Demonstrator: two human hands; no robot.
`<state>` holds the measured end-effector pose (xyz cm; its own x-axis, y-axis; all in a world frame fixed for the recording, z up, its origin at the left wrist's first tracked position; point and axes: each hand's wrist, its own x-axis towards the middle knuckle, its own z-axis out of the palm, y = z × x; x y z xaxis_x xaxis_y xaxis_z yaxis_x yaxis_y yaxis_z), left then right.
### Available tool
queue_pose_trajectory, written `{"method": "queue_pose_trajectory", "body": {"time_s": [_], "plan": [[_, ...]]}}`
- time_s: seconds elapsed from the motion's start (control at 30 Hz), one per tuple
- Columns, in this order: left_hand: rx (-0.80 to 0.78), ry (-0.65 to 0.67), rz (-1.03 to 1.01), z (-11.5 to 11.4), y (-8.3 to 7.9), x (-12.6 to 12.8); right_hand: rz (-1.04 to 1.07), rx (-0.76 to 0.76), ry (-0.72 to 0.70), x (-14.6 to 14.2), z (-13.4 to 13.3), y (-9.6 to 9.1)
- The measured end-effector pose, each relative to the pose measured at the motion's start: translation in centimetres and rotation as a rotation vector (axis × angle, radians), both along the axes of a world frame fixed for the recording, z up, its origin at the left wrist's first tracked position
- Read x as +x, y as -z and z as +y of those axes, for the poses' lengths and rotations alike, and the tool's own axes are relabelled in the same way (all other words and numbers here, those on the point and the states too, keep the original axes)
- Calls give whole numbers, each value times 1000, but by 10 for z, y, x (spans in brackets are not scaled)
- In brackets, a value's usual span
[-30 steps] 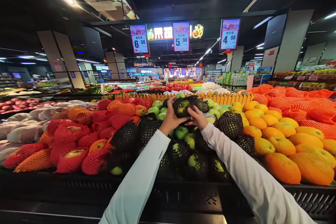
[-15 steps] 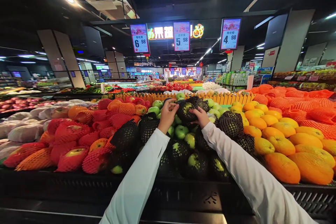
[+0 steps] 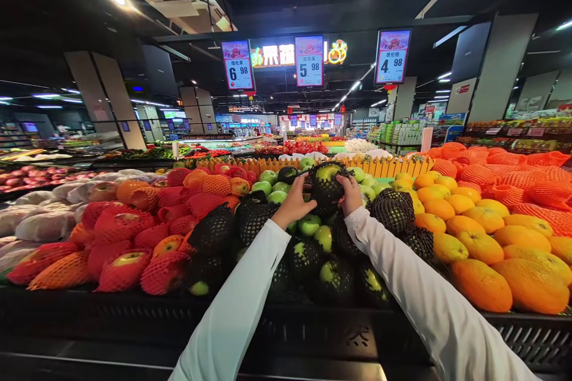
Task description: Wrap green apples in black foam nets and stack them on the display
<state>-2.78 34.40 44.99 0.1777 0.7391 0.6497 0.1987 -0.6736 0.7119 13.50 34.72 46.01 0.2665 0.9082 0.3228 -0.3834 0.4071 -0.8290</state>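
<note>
A green apple in a black foam net (image 3: 326, 186) is held up over the middle of the fruit display. My right hand (image 3: 351, 193) grips its right side with curled fingers. My left hand (image 3: 296, 206) cups its lower left side, fingers spread against the net. Both arms wear long white sleeves. Under the hands lies a pile of green apples (image 3: 308, 224), some bare, several wrapped in black nets (image 3: 213, 231).
Red and orange netted apples (image 3: 120, 232) fill the left of the stand, oranges (image 3: 480, 286) the right. A low yellow fence (image 3: 379, 166) backs the pile. Price signs (image 3: 308, 61) hang overhead. The dark stand edge (image 3: 313, 333) runs along the front.
The netted apple has been turned and lifted slightly, so its green top shows. My right hand shifted to its right side; my left hand dropped to its lower left.
</note>
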Motion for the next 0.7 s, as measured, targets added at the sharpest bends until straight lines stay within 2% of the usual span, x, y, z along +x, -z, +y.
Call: {"method": "queue_pose_trajectory", "body": {"time_s": [0.13,0.27,0.37,0.47,0.7], "plan": [[210,64,132,-15,-6,-2,-135,-20,33,-1,-11,-3],[361,-27,198,-23,-15,-4,-268,100,-18,-5,-20,-2],[453,-163,198,-24,-19,-7,-336,169,-115,-6,-23,-2],[547,-362,123,-26,-22,-14,-334,175,-189,-5,-23,-4],[826,-790,-213,-37,-31,-30,-349,137,-199,-4,-18,-4]]}}
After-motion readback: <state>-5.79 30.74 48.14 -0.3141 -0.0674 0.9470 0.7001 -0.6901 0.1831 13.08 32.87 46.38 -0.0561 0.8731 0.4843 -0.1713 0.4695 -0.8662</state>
